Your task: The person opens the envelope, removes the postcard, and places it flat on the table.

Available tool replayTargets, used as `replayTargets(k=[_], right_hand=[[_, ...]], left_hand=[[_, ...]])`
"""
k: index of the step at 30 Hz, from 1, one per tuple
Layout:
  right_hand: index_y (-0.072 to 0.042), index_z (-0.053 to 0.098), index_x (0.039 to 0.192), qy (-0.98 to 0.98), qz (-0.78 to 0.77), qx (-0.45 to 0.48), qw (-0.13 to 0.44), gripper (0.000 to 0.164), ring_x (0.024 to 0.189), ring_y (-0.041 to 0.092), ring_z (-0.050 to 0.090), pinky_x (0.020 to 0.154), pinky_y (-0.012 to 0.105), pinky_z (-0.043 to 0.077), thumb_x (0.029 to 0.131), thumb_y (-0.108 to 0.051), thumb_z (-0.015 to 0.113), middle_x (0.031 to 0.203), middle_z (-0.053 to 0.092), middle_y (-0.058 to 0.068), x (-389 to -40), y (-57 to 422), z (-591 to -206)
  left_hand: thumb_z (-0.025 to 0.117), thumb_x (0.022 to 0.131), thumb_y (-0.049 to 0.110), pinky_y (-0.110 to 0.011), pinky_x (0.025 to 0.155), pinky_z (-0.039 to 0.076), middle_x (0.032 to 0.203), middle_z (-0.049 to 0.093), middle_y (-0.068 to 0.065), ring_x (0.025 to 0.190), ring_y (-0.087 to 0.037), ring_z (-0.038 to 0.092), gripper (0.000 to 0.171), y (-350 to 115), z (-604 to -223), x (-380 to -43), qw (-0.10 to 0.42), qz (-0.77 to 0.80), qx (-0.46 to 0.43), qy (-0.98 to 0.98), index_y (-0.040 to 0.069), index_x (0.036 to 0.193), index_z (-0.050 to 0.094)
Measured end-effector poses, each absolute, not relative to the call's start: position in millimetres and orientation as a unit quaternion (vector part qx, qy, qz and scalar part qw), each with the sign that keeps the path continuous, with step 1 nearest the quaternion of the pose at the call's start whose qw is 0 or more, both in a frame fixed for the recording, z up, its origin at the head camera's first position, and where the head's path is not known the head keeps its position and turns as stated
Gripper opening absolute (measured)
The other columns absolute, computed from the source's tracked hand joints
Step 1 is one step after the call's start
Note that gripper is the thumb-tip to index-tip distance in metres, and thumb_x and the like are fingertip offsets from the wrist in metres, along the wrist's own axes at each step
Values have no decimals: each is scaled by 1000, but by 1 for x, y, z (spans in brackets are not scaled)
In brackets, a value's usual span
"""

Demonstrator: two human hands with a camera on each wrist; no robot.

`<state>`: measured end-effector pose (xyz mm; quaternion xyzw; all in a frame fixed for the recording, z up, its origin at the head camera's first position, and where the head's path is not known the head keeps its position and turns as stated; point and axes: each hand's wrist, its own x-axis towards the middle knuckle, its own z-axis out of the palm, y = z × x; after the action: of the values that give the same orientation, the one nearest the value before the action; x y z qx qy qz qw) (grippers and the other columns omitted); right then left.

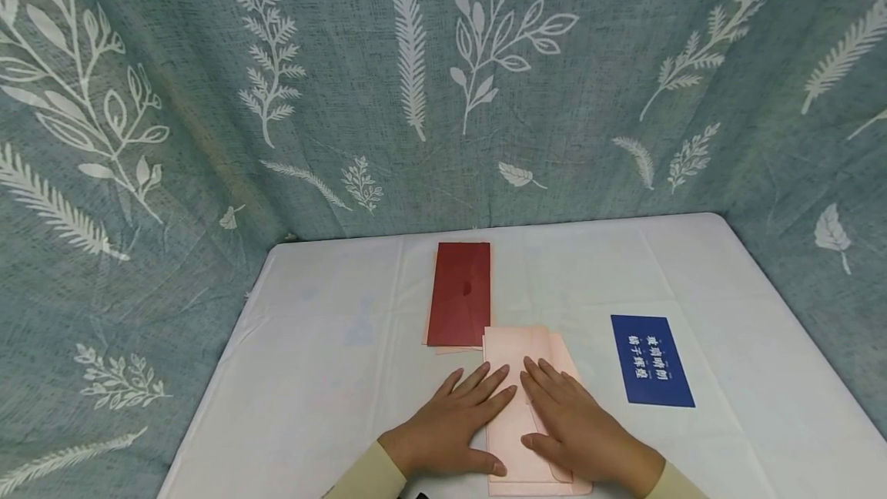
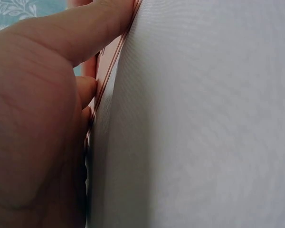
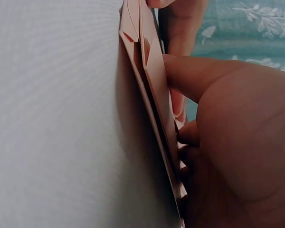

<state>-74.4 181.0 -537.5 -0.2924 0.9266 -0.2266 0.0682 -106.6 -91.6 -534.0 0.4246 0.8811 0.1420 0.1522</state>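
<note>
Okay, left hand [image 1: 452, 426]: straight fingers are resting spread on pink envelopes [image 1: 516, 346], lower centre
right hand [image 1: 574, 428]: also resting straight, neither's gripping anything

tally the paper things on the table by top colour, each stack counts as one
Red-topped stack: 1
Pink-topped stack: 1
Blue card: 1
Total: 3

From the wearer's head, one camera faces forward and down across a white cloth-covered table [image 1: 319, 376] to a teal leaf-printed fabric curtain [image 1: 430, 183]; two wrist cameras, turned sideways, look close along the table at pale pink paper envelopes [image 1: 518, 349], shared by all three views.
</note>
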Motion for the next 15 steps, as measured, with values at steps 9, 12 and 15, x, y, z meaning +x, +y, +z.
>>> replayTargets(k=[9,12,15], right_hand=[[4,39,166,926,-231,-288,77,81,162,39,21,124,62,26,108,-46,66,176,27,16,-74,181,-536],[3,39,166,926,-232,-286,82,80,162,39,21,124,62,25,108,-45,66,177,27,15,-75,181,-534],[3,39,166,925,-234,-286,84,78,162,38,21,124,62,25,108,-43,66,176,27,16,-75,181,-533]], left_hand=[[62,96,77,-59,127,16,182,10,4,166,-22,6,102,-92,-534,-107,151,137,426,882,23,175,27],[62,96,77,-60,127,16,182,10,4,166,-22,6,102,-92,-534,-107,151,138,426,881,23,175,26],[62,96,77,-60,127,16,182,10,4,166,-22,6,102,-92,-534,-107,152,141,426,881,23,175,26]])
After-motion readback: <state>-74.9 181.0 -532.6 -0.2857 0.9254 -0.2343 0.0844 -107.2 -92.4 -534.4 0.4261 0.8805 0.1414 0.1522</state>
